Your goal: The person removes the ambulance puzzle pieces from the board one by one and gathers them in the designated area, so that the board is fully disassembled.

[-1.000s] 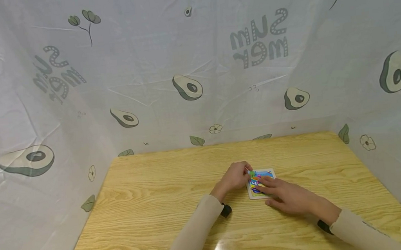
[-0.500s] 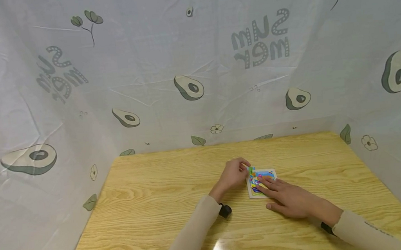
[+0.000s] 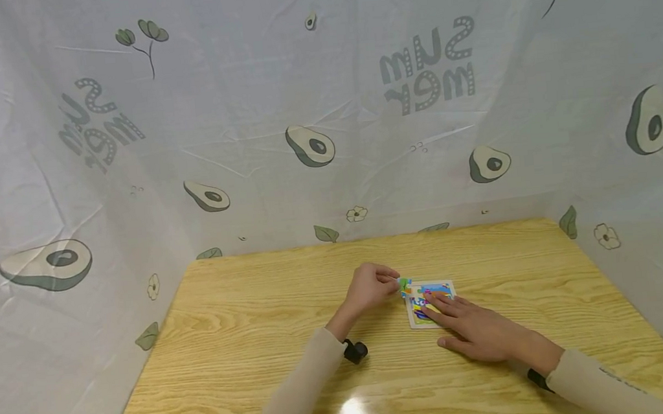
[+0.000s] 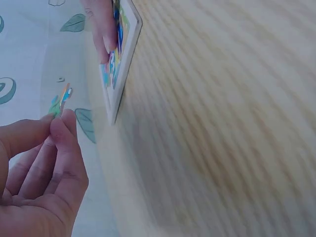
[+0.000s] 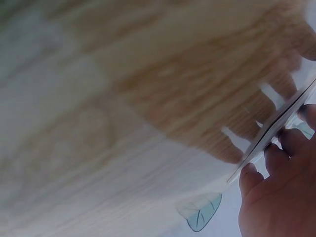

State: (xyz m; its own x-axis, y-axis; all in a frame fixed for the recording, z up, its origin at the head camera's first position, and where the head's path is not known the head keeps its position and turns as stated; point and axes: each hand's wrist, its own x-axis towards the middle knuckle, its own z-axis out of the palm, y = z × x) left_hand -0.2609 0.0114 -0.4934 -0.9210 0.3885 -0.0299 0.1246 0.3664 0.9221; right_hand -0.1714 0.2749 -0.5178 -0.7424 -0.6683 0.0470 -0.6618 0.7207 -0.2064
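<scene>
1. Pinching a small puzzle piece (image 3: pixel 405 287): left hand (image 3: pixel 371 286), thumb against fingertips, narrow grip. Piece showed green, orange, blue; its held end was hidden by the fingertips.
2. Piece was just beside the far left corner of the puzzle tray (image 3: pixel 413 321); left wrist view showed a gap between the two.
3. Right hand (image 3: pixel 478 330) lay on the tray, fingers extended, pressing or resting, couldn't tell which. It hid much of the tray's right side.
4. Tray held a bright multicolour picture inside a pale rim; print too small to read, count of pieces unclear.
5. Left wrist view cut off tray at the top; right wrist view had it nearly edge-on, contents unreadable.
</scene>
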